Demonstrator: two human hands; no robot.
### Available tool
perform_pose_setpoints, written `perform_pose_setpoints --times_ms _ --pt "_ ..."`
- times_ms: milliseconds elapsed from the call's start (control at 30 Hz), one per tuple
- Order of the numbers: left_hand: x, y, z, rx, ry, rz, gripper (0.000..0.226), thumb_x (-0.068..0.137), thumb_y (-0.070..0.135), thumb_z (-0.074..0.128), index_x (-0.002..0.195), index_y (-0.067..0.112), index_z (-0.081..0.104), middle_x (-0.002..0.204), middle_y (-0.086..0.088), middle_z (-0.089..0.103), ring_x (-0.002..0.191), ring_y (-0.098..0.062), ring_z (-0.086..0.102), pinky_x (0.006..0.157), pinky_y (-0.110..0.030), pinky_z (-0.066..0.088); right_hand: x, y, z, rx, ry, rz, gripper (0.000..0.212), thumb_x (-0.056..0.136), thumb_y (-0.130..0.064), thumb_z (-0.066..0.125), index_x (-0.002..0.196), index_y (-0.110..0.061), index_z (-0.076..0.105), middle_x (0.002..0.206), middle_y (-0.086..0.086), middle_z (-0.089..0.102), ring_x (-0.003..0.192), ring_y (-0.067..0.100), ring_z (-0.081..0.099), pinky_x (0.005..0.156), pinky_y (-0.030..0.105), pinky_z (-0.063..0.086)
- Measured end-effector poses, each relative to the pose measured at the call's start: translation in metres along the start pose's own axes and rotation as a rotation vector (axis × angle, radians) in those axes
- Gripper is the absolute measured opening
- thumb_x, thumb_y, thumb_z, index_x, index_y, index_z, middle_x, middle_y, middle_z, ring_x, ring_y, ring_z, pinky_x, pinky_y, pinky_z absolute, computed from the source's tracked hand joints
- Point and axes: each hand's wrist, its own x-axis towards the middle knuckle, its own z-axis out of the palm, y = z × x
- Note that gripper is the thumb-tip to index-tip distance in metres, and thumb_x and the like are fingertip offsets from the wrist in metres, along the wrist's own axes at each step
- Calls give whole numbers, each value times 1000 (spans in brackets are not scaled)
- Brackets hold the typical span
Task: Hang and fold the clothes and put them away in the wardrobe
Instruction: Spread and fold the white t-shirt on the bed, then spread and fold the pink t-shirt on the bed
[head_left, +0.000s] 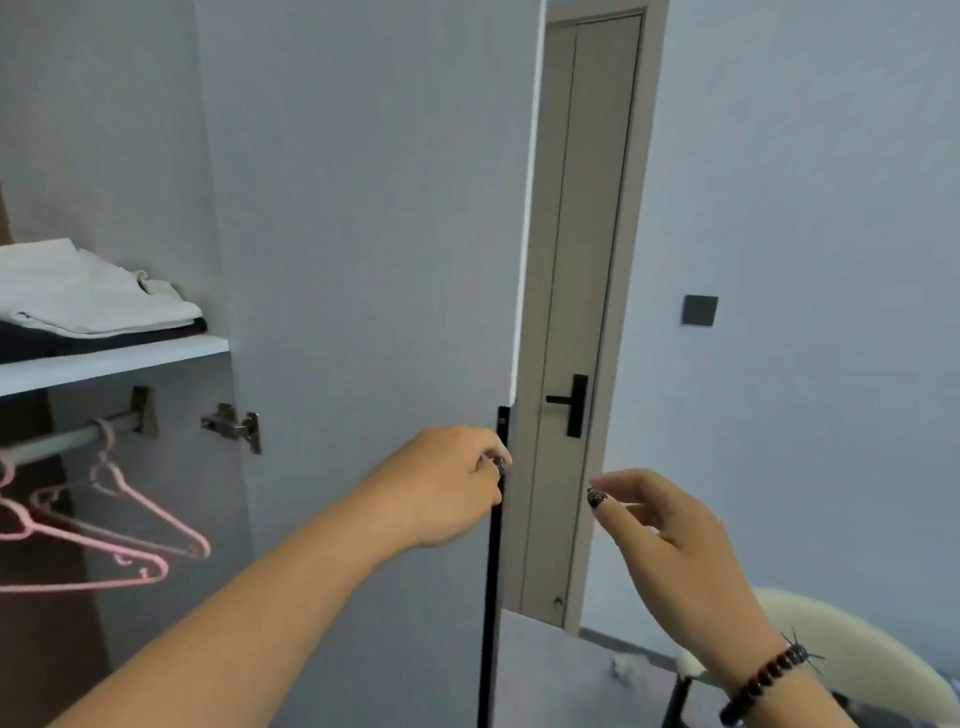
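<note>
Shelf (111, 358): sitting far left of both hands and above them, carrying a folded stack (88, 296) — a pale garment lying on top of a dark one.
Rail (67, 439): running under the shelf, left of the left hand and about level with it; pink hangers (104, 530) are dangling from it with nothing on them.
Hinge (234, 426): fixed where the door meets the wardrobe side, between the hangers and the left hand.
Door (363, 260): standing open, its inner face turning toward the camera; its free edge is lying right at the left fingertips.
Left hand (447, 488): fingers are curling round the door's free edge, gripping it at the black handle strip (493, 545).
Strip axis: running straight up and down, passing through the left grip and continuing below it.
Right hand (670, 530): hanging just right of the strip, apart from it, fingers loosely bent and holding nothing; a bead bracelet (763, 680) is circling the wrist.
Nearer hand: the left — already on the edge, so the swing is likely its job.
Swing, as a judgement: the door is probably pivoting about the hinge to the left of the fingers; whether opening or closing, I cannot tell.
Room door (582, 312): standing shut beyond the right fingers; a chair (852, 654) is showing below the right wrist.
</note>
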Motion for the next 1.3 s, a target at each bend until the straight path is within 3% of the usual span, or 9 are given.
perform_pose_setpoints --times_ms 100,400,500,667,900,1133,1300 --pt "-3 44 66 -48 -81 20 30 91 17 40 105 32 61 90 17 69 85 -6 66 83 -34 55 -21 41 -59 -97 7 75 11 90 -28 57 99 -30 63 98 -20 63 85 -8 57 55 6 42" --pt "-3 156 247 -159 -301 79 27 89 22 47 108 34 63 85 16 68 85 -2 64 78 -27 54 -97 160 -204 -304 -19 340 12 90 -24 57 99 -31 59 99 -18 62 83 -5 57 66 7 44" --pt "5 182 296 -180 -365 105 28 89 20 47 110 32 63 82 18 68 85 -1 63 77 -25 52 -116 199 -233 -325 -10 452 13 90 -25 57 100 -31 59 103 -15 61 88 -1 58 76 13 47" --pt "31 205 367 -214 -506 124 28 88 19 49 109 32 62 78 15 68 77 -1 62 73 -22 52 -121 256 -266 -322 11 596 9 90 -22 56 96 -29 59 98 -15 61 84 -2 59 70 10 44" --pt "105 203 457 -191 -641 108 28 89 19 49 109 31 63 68 16 63 62 2 53 68 -25 48 -76 351 -284 -338 -30 730 15 91 -24 56 105 -25 61 99 -14 63 83 0 60 64 8 43" --pt "178 203 522 -170 -723 64 29 89 17 49 111 28 63 75 11 69 78 -4 63 83 -32 55 -27 434 -296 -307 -23 839 11 90 -25 56 100 -24 62 96 -13 64 84 -2 59 63 7 41" --pt "214 220 566 -196 -774 0 28 90 15 48 105 33 61 79 9 71 80 -5 65 81 -35 55 -2 488 -323 -318 -45 880 14 90 -21 55 102 -21 62 98 -14 60 80 0 56 61 5 37"
